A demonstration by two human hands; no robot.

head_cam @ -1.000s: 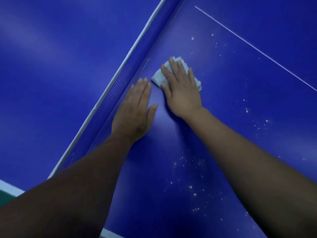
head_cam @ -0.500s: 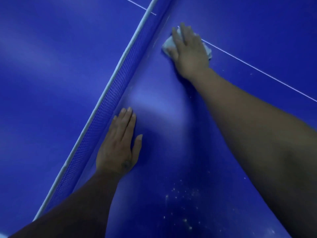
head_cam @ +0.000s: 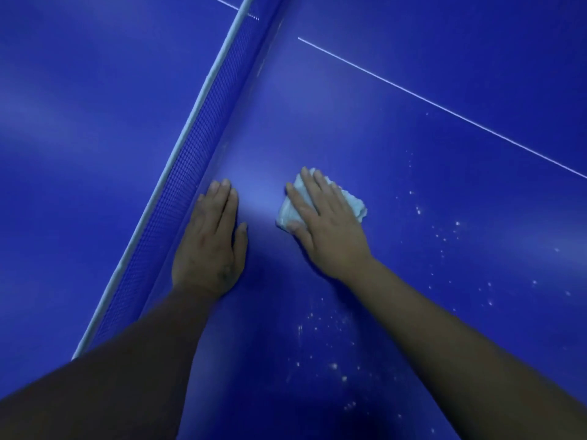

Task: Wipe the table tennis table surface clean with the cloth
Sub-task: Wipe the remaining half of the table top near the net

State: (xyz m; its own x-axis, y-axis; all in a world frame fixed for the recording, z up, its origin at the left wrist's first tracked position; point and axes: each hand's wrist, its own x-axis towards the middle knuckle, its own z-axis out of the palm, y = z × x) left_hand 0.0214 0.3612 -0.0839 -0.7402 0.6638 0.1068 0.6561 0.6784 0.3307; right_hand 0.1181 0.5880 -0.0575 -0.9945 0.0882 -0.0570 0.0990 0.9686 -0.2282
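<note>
My right hand presses the white cloth flat on the blue counter with straight fingers, and my left hand rests flat, fingers straight, beside the net.

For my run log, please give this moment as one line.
right hand: presses cloth flat on table | left hand: flat beside net | white specks: remain

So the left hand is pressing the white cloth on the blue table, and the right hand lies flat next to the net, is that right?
Not quite: the hands are swapped. The head view shows the right hand pressing the white cloth on the blue table, while the left hand lies flat next to the net.
</note>
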